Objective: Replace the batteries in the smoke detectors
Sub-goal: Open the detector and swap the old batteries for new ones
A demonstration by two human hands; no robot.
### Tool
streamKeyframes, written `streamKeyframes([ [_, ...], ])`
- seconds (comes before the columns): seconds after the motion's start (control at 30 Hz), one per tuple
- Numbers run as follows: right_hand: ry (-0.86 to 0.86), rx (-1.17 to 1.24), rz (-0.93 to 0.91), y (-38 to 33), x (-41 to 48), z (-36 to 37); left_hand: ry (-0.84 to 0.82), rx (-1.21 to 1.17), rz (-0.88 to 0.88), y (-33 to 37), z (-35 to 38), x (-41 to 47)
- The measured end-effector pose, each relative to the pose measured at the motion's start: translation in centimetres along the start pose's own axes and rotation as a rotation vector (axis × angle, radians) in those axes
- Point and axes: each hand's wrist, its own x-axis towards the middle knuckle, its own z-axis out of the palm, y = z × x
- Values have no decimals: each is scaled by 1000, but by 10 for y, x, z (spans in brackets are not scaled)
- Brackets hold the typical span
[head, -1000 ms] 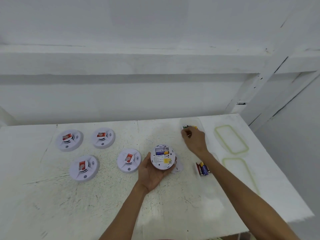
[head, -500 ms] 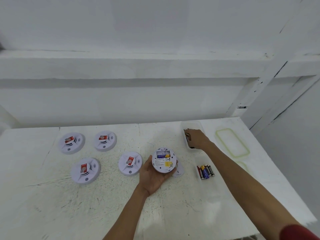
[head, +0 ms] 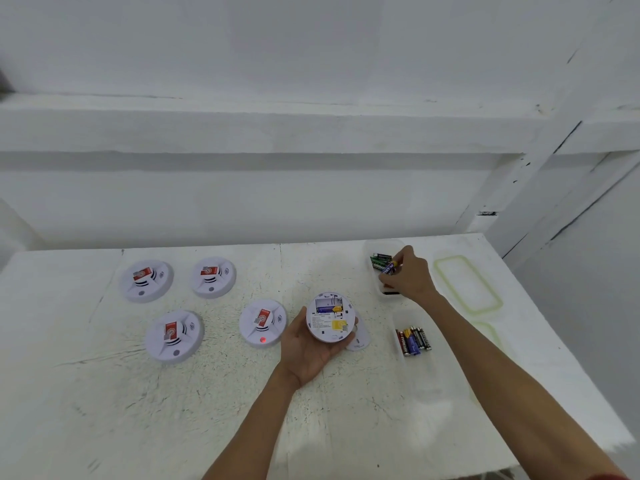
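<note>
left hand [head: 308, 355] cups the opened detector [head: 329, 318], back up, near the table's centre. right hand [head: 412, 275], at its 1 o'clock, pinches a battery [head: 388, 268] over a clear tub [head: 367, 252]. a second pile [head: 414, 341] lies at the detector's 3 o'clock. the two stocks sit close, so spent and fresh cells may get mixed, and the light pinch could drop the battery.

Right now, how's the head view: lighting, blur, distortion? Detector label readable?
Head view: light is flat and diffuse, shadows soft, no hard glare; the wide angle slightly bows the wall ledge and the table edge; the smoke detector label in the left hand is too soft to read; the battery pinched by the right hand is slightly smeared; the clear container nearly vanishes against the white table.
</note>
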Motion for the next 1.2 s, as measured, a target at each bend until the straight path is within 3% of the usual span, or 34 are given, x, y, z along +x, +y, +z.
streamKeyframes([
  [0.3,154,291,-37,-22,-16,2,26,28,-9,1,3,-2],
  [0.4,128,320,-47,-35,-22,6,85,14,-9,1,0,-1],
  [0.5,-28,368,-141,-53,-33,10,80,6,4,2,1,0],
  [0.57,-144,286,-255,-65,-41,16,103,6,6,2,0,0],
  [0.77,-275,-19,-502,-81,-59,32,181,-23,7,2,-3,4],
  [0.87,-287,-196,-605,-84,-60,38,161,23,48,0,1,1],
  [1.03,-243,-277,-854,-74,-59,52,147,64,72,0,3,0],
  [1.2,-187,-127,-738,-68,-67,61,134,77,85,0,3,1],
])
